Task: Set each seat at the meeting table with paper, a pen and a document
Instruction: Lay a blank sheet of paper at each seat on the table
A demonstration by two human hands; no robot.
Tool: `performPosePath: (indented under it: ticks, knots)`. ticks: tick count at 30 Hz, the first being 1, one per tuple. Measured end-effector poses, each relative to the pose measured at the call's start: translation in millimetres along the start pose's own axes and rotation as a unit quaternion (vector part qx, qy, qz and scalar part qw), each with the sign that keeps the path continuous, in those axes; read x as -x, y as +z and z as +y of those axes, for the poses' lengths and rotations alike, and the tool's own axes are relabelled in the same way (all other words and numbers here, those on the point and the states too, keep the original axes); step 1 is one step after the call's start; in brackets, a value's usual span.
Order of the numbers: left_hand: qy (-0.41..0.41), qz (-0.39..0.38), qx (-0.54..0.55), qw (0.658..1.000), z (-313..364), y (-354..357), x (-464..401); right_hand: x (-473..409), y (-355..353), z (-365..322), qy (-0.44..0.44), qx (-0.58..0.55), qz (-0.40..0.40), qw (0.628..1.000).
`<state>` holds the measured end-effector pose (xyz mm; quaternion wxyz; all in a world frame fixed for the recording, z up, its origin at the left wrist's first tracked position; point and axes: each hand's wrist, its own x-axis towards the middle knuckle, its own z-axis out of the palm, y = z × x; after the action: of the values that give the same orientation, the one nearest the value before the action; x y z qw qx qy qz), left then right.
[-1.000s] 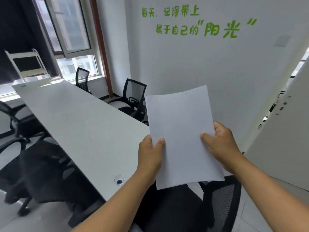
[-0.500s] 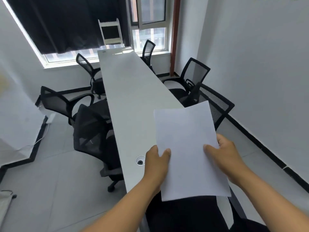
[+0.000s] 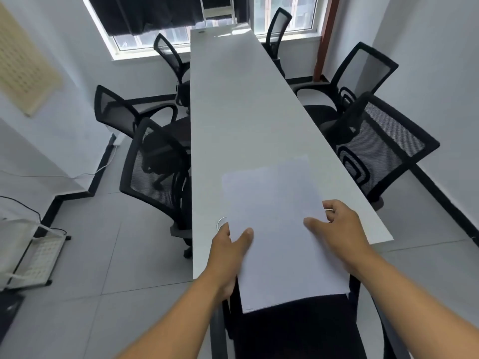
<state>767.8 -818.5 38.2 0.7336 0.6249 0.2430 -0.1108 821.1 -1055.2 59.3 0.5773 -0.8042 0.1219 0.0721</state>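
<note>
You hold the paper [image 3: 274, 229] in both hands [image 3: 230, 244], [image 3: 342, 229] over the table [image 3: 241, 112]; next, lay one sheet down ahead.

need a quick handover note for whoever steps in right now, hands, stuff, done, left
Hands: left hand grips the left edge of the sheet of paper, thumb on top; right hand holds its right edge.
Things: the paper is held over the near end of the long white table, its near edge overhanging the black chair at the end. Six more chairs stand along the sides. No pen or document in view.
Done: no seat is set yet.
Left: lay this sheet down, then paper, pen and document for every seat.
</note>
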Motion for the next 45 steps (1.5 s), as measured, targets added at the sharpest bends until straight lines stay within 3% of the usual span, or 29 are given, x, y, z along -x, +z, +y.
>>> performPosePath:
  ticks: [8,19,29,35,45]
  knots:
    - [-0.027,0.02,0.004,0.999,-47,5,-37,-40,16,53,0.033,0.052,-0.009,0.998]
    - [-0.051,0.052,0.03,0.997,-62,-15,-51,-74,33,97,0.071,-0.015,-0.054,0.996]
    - [-0.068,0.057,0.054,0.995,-66,-36,-57,-95,35,112,0.028,0.107,0.002,0.994]
    - [-0.067,0.062,0.062,0.994,-62,-51,-58,-112,23,130,0.02,0.247,0.059,0.967]
    - [-0.03,0.051,0.07,0.996,-30,-83,-43,-136,12,143,0.07,0.316,0.077,0.943]
